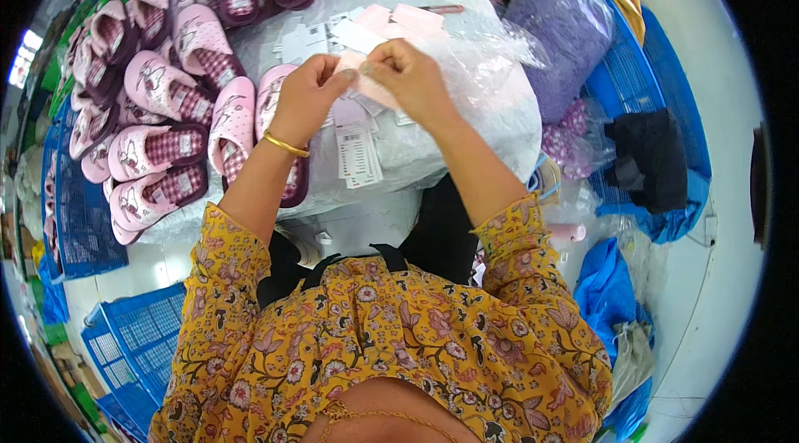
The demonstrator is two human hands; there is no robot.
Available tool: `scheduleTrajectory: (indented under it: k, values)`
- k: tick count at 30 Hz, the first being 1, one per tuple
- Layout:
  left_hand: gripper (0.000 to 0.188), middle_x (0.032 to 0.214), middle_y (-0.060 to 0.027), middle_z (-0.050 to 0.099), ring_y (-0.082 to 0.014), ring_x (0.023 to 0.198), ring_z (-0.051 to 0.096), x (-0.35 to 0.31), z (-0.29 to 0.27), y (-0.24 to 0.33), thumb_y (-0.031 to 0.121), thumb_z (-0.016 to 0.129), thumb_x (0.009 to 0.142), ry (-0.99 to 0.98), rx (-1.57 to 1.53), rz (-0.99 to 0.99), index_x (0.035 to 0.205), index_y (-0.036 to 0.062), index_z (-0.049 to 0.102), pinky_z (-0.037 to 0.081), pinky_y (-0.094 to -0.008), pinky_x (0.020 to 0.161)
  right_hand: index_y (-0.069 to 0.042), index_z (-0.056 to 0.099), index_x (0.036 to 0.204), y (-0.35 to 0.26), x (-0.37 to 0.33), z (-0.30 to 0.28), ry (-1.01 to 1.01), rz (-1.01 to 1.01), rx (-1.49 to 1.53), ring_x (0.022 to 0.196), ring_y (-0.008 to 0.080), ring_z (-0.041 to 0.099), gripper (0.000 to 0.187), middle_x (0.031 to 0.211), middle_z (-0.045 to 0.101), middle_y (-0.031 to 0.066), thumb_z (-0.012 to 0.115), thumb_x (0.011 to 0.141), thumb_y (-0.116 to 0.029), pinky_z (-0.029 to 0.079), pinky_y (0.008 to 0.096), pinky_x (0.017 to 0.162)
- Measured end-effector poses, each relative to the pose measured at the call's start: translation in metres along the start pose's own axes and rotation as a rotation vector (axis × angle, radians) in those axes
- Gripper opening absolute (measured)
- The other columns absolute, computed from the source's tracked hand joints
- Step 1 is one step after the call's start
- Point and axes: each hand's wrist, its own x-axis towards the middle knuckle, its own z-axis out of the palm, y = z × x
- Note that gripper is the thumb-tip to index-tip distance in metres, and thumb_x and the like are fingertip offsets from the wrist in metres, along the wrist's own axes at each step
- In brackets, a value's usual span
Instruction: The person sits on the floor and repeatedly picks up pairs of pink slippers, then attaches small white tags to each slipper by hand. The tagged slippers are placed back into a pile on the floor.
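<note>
Between my two hands, over the plastic-covered table (487, 110), is a pale pink paper label (370, 87). My left hand (315, 93) pinches its left side, and a gold bangle circles that wrist. At its upper right, the fingers of my right hand (406, 77) are closed on the same label. Below my hands lie white printed tags (356, 147) in a loose stack. More pink labels (416, 20) and white slips (305, 43) are spread just beyond them. A pink slipper (232, 122) with a checked lining rests left of my left wrist, beside another partly hidden by my forearm.
Several pink slippers (158, 85) are piled along the table's left and far sides. A pen (443, 8) lies at the back. On the right, a bag of purple material (558, 27) leans near blue crates (628, 68) and a black cloth (649, 161). Another blue crate (146, 335) stands lower left.
</note>
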Motion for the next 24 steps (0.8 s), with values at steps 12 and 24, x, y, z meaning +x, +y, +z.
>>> scheduleTrajectory:
  k: [12, 24]
  values:
    - [0.023, 0.080, -0.0026, 0.064, -0.0083, 0.066, 0.054, 0.041, 0.053, 0.021, 0.027, 0.064, 0.094, -0.021, -0.311, -0.146, 0.089, 0.0046, 0.062, 0.042, -0.0213, 0.061, -0.008, 0.068, 0.099, 0.031, -0.113, -0.076, 0.317, -0.049, -0.443, 0.076, 0.0269, 0.064, 0.018, 0.090, 0.065, 0.0096, 0.071, 0.081, -0.009, 0.051, 0.0356, 0.068]
    - [0.019, 0.102, -0.0172, 0.069, -0.0197, 0.089, 0.069, 0.079, 0.148, 0.036, 0.023, 0.051, 0.101, -0.464, -0.494, -0.325, 0.101, 0.0042, 0.048, 0.056, -0.0279, 0.077, -0.015, 0.070, 0.089, 0.054, -0.081, -0.064, 0.234, -0.387, -0.918, 0.078, 0.0240, 0.059, 0.015, 0.080, 0.057, 0.0032, 0.070, 0.075, -0.012, 0.050, 0.0376, 0.069]
